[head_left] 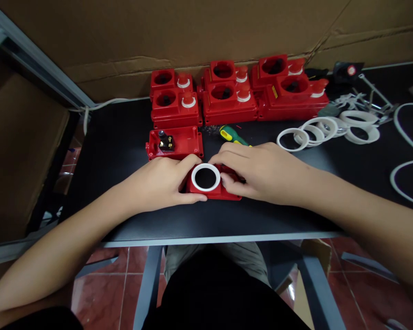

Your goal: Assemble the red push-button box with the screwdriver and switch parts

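Note:
A red box cover (213, 195) lies near the front edge of the table, with a white ring (193, 178) seated around its round opening. Dark tabletop shows through the ring. My left hand (161, 183) is closed around the cover's left side, thumb along its front edge. From the right, my right hand (261, 172) curls its fingers and thumb against the ring's rim, hiding the right part of the cover. Just behind them sits an open red box base (187, 141) with a black switch block (165, 143) inside.
Several assembled red boxes (230, 112) stand in rows against the cardboard wall (206, 32). A green-and-yellow screwdriver (232, 134) lies behind my right hand. Loose white rings (292, 149) and metal parts (376, 98) are at the right; larger white loops (392, 178) lie beyond.

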### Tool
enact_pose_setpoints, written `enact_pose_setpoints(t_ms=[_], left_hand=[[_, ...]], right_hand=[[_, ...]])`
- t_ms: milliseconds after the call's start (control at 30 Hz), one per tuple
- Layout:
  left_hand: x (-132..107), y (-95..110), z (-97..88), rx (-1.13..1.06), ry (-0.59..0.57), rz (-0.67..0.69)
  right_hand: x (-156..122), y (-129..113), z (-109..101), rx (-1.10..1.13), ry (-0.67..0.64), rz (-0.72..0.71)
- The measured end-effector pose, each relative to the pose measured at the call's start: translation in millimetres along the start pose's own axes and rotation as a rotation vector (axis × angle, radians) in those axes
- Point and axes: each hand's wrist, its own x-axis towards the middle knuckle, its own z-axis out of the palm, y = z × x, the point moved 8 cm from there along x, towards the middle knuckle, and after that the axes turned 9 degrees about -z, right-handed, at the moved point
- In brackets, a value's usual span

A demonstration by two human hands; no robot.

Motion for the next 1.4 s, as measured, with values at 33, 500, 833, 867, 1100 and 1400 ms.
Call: enact_pose_setpoints(t_ms=[33,500,833,867,1100,1400], left_hand=[[-0.1,0.3,0.2,0.001,-0.002,0.003],[-1.0,1.7,0.5,0.001,0.011,0.023],[-0.7,0.8,0.1,0.013,0.012,0.012],[-0.7,0.7,0.2,0.015,0.01,0.011],[-0.7,1.5,0.6,0.015,0.002,0.014],[-0.6,3.0,1.4,0.024,-0.003,0.026]], right_hand=[[0.2,0.1,-0.3,0.003,0.002,-0.008],[-0.9,-0.9,-1.5,0.043,0.011,-0.016],[-0.3,-1.7,-0.8,0.031,-0.003,-0.002],[-0.3,-1.6,-0.4,0.028,-0.004,-0.002],[-0.8,-1.0,-0.7,-0.014,0.005,-0.017],[-1.3,1.4,-0.4,0.005,0.004,-0.03]])
